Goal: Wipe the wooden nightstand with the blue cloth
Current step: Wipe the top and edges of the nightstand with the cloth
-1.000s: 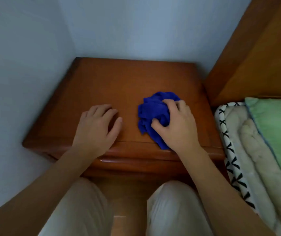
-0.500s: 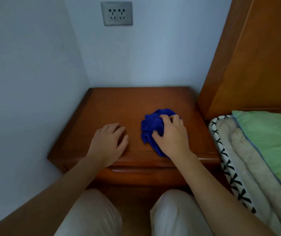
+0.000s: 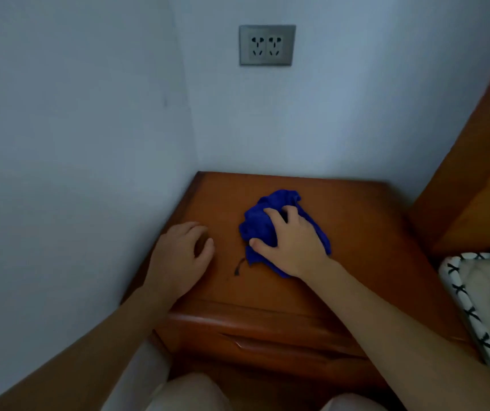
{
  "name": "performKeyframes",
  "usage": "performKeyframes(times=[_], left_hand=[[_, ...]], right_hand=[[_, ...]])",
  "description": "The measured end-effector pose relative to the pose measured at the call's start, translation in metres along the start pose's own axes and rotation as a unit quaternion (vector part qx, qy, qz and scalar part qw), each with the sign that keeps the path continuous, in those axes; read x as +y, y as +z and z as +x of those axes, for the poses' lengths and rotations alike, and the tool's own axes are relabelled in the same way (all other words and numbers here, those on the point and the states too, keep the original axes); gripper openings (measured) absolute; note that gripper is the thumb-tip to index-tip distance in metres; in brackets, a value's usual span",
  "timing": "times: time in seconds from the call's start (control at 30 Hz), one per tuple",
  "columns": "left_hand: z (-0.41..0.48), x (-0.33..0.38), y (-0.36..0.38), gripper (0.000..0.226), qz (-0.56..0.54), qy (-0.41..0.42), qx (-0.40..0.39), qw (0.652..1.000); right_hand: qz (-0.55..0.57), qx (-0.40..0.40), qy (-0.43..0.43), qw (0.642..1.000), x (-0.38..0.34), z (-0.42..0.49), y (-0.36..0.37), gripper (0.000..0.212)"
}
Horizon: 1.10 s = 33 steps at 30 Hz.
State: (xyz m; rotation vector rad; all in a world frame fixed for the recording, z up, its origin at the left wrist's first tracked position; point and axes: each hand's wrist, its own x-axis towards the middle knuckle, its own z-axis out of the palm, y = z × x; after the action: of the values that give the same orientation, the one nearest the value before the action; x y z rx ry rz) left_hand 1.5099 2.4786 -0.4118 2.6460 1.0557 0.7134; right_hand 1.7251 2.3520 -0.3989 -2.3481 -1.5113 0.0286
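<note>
Blue cloth (image 3: pixel 270 221), crumpled into a bunch, lies near the middle of the wooden nightstand (image 3: pixel 362 232) top. From the head camera, the right hand (image 3: pixel 292 246) presses down on it, fingers curled closed around the bunched fabric, thumb tucked against its near left edge; cloth spills out beyond the fingertips toward the wall and past the hand's right side. The left hand (image 3: pixel 178 259) rests flat and empty on the wood just left of the cloth, fingers loosely bent. A small dark mark (image 3: pixel 239 266) sits between the hands. A wall socket (image 3: pixel 266 45) is mounted above.
</note>
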Motion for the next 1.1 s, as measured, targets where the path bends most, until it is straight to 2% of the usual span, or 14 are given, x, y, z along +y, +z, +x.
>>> performKeyframes(times=[0.13, 0.4, 0.53, 0.73, 0.9, 1.1], left_hand=[[0.003, -0.004, 0.007, 0.051, 0.027, -0.011, 0.0, 1.0], [0.008, -0.007, 0.01, 0.049, 0.006, 0.006, 0.024, 1.0], [0.007, -0.009, 0.009, 0.046, -0.008, 0.007, 0.031, 0.999], [0.006, -0.005, 0.005, 0.038, -0.022, 0.005, 0.062, 0.998], [0.005, -0.006, 0.008, 0.041, 0.001, 0.006, 0.043, 0.999], [0.007, -0.007, 0.009, 0.048, 0.011, 0.002, 0.03, 0.999]], right_hand=[[0.01, -0.012, -0.038, 0.999, -0.007, 0.067, 0.014, 0.076], [0.035, -0.043, -0.091, 0.994, -0.044, 0.201, 0.047, 0.073], [0.03, -0.065, -0.135, 0.988, -0.062, 0.212, 0.055, 0.07], [0.05, -0.071, -0.217, 0.972, -0.05, 0.165, 0.051, 0.066], [0.063, -0.039, -0.158, 0.985, -0.031, 0.162, 0.049, 0.07], [0.024, 0.002, -0.073, 0.997, -0.051, 0.199, 0.063, 0.074]])
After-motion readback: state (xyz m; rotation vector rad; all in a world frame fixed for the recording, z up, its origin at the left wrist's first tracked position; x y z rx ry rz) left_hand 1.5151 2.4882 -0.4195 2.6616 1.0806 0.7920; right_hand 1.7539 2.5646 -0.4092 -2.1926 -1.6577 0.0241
